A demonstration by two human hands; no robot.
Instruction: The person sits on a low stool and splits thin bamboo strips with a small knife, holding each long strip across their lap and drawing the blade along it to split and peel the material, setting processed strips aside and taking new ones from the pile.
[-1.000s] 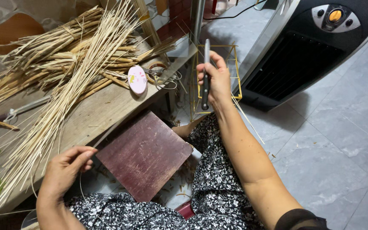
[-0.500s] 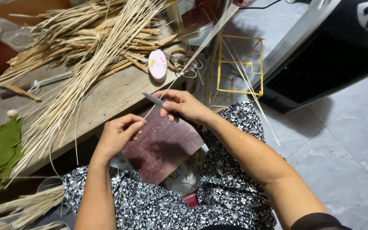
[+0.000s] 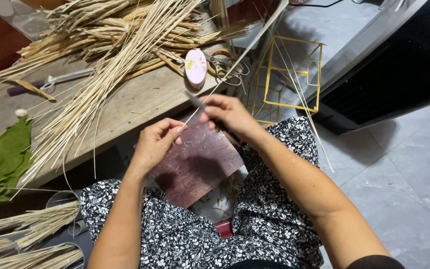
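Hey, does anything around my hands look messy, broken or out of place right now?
Nothing looks broken. The thin reed strips lie in a loose heap on the wooden table, and some stick out past its front edge. Your left hand pinches one strip; your right hand holds a knife over the dark board.

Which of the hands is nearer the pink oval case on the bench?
Right. The right hand sits just below the pink oval case; the left hand is lower, farther toward the lap.

Both forearms are bare, a dark sleeve edge (image 3: 374, 261) shows at the right upper arm, and a black-and-white floral dress (image 3: 175, 234) covers the lap.
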